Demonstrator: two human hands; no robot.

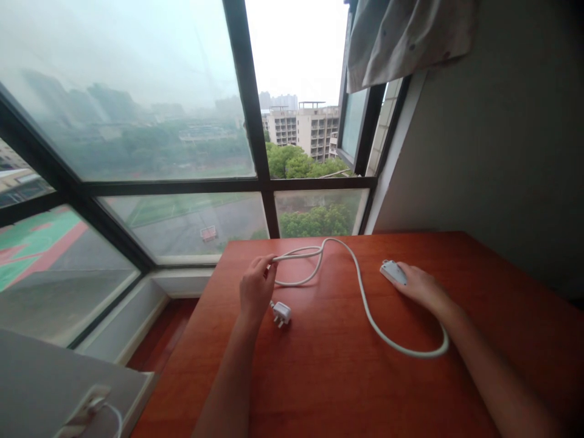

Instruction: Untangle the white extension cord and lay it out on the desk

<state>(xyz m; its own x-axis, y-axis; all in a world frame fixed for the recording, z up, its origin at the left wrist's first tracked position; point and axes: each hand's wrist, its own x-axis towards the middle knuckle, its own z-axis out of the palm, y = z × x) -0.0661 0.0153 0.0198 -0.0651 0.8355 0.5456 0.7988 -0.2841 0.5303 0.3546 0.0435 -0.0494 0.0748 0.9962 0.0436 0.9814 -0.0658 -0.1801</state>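
A white cable point(365, 298) runs in loops across the brown-red wooden table point(328, 377). My left hand point(257, 283) pinches the looped part of this cable near the table's left side. Just right of my left wrist is a white plug point(281, 313) with its metal prongs showing. On the right, my right hand point(420, 286) is closed around a small white-and-grey block point(392, 272), which looks like a socket end; its exact kind is unclear. The cable's curve passes behind my right forearm, so where it joins the block is hidden.
Dark-framed windows point(262, 185) stand beyond the table's far edge, one pane swung open. A curtain point(406, 39) hangs at upper right beside a grey wall point(493, 134). At lower left, a wall socket point(86, 410) has a white plug in it.
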